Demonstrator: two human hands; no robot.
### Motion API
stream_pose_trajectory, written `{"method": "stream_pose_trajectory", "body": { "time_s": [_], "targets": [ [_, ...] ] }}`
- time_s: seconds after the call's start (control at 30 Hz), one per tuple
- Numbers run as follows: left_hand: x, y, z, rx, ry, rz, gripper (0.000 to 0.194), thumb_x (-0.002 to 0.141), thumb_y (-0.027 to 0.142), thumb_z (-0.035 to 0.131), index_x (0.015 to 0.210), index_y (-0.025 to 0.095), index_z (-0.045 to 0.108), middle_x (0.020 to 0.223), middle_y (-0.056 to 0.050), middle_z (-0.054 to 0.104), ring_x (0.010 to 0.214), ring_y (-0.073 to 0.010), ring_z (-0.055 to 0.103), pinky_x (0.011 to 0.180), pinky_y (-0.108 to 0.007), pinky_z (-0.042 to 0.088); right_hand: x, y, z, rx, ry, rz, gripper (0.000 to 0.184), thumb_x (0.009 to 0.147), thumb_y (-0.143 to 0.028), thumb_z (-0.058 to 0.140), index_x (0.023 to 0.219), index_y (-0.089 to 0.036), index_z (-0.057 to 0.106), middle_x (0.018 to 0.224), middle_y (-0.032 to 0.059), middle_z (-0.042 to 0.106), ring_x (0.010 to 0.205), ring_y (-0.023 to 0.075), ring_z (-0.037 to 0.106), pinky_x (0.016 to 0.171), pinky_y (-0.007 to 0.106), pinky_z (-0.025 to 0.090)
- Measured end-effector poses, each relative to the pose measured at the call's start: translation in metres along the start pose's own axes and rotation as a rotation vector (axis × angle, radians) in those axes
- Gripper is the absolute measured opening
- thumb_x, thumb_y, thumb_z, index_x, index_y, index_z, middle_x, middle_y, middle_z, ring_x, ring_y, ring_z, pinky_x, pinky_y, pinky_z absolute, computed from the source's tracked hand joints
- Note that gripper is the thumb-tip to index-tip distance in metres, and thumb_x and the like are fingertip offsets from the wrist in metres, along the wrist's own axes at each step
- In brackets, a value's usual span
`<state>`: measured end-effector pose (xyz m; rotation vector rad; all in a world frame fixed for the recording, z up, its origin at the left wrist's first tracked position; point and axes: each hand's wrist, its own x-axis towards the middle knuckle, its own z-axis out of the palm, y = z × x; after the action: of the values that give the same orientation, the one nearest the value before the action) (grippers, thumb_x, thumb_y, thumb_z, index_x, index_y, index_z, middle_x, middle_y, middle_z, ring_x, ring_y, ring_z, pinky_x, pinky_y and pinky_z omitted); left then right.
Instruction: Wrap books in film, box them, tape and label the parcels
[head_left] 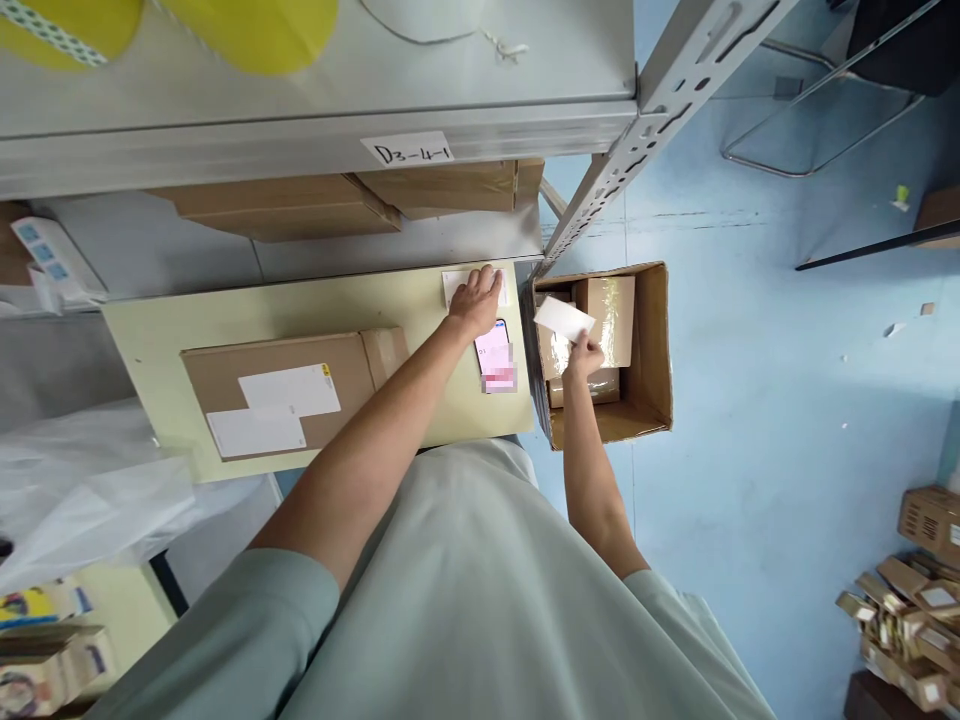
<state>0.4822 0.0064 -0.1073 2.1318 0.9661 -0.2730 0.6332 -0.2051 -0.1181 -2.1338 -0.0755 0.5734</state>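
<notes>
My left hand (pixel 476 302) rests at the far right corner of the cream tabletop (pixel 442 425), fingers down over a white paper slip (pixel 454 283) and a little apart. Just nearer to me lies a phone (pixel 494 352) with a lit pink screen. Between the fingertips of my right hand (pixel 584 356) is a white label (pixel 564 317), held above an open cardboard box (pixel 657 350). Taped brown parcels (pixel 611 320) fill part of that box. To the left on the tabletop lies a flat brown carton (pixel 214 380) bearing white labels (pixel 289 390).
A grey metal shelf (pixel 315 125) marked D3-4-1 overhangs the tabletop's back edge, its perforated post (pixel 622 150) beside the box. More cartons (pixel 285 205) sit underneath. White plastic (pixel 90 490) lies at left. A chair (pixel 817 110) and stacked boxes (pixel 915 620) stand at right on blue floor.
</notes>
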Motion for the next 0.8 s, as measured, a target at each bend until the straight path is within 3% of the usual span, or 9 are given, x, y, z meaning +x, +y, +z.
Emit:
{"method": "stream_pose_trajectory", "body": {
  "time_s": [0.13, 0.23, 0.3, 0.37, 0.43, 0.5, 0.6, 0.8],
  "targets": [
    [-0.007, 0.000, -0.005, -0.232, 0.061, -0.032, 0.070, 0.078, 0.026, 0.091, 0.144, 0.015, 0.073, 0.173, -0.019, 0.050, 0.164, -0.0457, 0.040, 0.134, -0.051, 0.040, -0.029, 0.010, -0.041, 0.081, 0.237, 0.224, 0.056, 0.097, -0.078, 0.059, 0.080, -0.024, 0.061, 0.091, 0.0145, 0.079, 0.099, 0.0309, 0.079, 0.086, 0.049, 0.071],
    [-0.041, 0.010, -0.010, -0.308, 0.107, -0.004, 0.031, 0.079, 0.043, 0.094, 0.097, 0.019, 0.084, 0.141, -0.017, 0.076, 0.144, -0.0428, 0.064, 0.126, -0.048, 0.049, -0.055, -0.002, -0.060, 0.116, 0.169, 0.139, 0.055, 0.093, -0.078, 0.065, 0.080, -0.024, 0.061, 0.088, 0.0110, 0.078, 0.095, 0.0295, 0.078, 0.089, 0.048, 0.070],
    [-0.077, 0.022, -0.012, -0.391, 0.052, -0.017, 0.033, 0.089, 0.052, 0.085, 0.077, 0.022, 0.080, 0.110, -0.013, 0.084, 0.120, -0.0378, 0.077, 0.112, -0.046, 0.059, -0.075, -0.016, -0.070, 0.151, 0.067, 0.059, 0.056, 0.091, -0.078, 0.068, 0.078, -0.024, 0.062, 0.084, 0.0081, 0.076, 0.093, 0.0278, 0.077, 0.089, 0.046, 0.069],
    [-0.120, 0.037, -0.015, -0.616, -0.026, -0.054, 0.035, 0.100, 0.053, 0.071, 0.092, 0.021, 0.084, 0.102, -0.013, 0.086, 0.107, -0.0330, 0.082, 0.100, -0.044, 0.064, -0.096, -0.034, -0.079, 0.244, -0.044, 0.016, 0.054, 0.090, -0.076, 0.073, 0.079, -0.024, 0.063, 0.086, 0.0066, 0.075, 0.093, 0.0256, 0.077, 0.088, 0.042, 0.068],
    [-0.165, 0.054, -0.022, -0.863, -0.055, -0.076, 0.040, 0.097, 0.049, 0.076, 0.125, 0.022, 0.082, 0.119, -0.013, 0.087, 0.115, -0.0315, 0.082, 0.101, -0.042, 0.065, -0.118, -0.054, -0.087, 0.362, -0.143, 0.018, 0.050, 0.091, -0.071, 0.077, 0.079, -0.025, 0.061, 0.091, 0.0059, 0.076, 0.094, 0.0234, 0.077, 0.087, 0.038, 0.068],
    [-0.207, 0.070, -0.035, -1.102, -0.082, -0.124, 0.050, 0.095, 0.050, 0.079, 0.136, 0.021, 0.078, 0.129, -0.015, 0.084, 0.118, -0.0315, 0.082, 0.104, -0.043, 0.065, -0.139, -0.075, -0.093, 0.446, -0.231, 0.018, 0.049, 0.091, -0.069, 0.080, 0.077, -0.026, 0.060, 0.093, 0.0047, 0.076, 0.095, 0.0217, 0.077, 0.085, 0.035, 0.067],
    [-0.259, 0.088, -0.061, -1.246, -0.038, -0.169, 0.052, 0.093, 0.063, 0.079, 0.119, 0.018, 0.083, 0.118, -0.017, 0.086, 0.105, -0.0304, 0.083, 0.099, -0.044, 0.065, -0.166, -0.104, -0.095, 0.515, -0.341, 0.009, 0.048, 0.089, -0.068, 0.085, 0.078, -0.026, 0.064, 0.090, 0.0024, 0.075, 0.092, 0.0198, 0.076, 0.083, 0.033, 0.066],
    [-0.327, 0.087, -0.104, -1.151, 0.156, -0.143, 0.040, 0.088, 0.057, 0.084, 0.096, 0.018, 0.084, 0.099, -0.012, 0.085, 0.079, -0.0203, 0.072, 0.072, -0.033, 0.059, -0.202, -0.144, -0.087, 0.594, -0.478, 0.007, 0.044, 0.085, -0.063, 0.093, 0.080, -0.024, 0.072, 0.086, -0.0002, 0.073, 0.087, 0.0167, 0.071, 0.086, 0.032, 0.064]
  ]
}}
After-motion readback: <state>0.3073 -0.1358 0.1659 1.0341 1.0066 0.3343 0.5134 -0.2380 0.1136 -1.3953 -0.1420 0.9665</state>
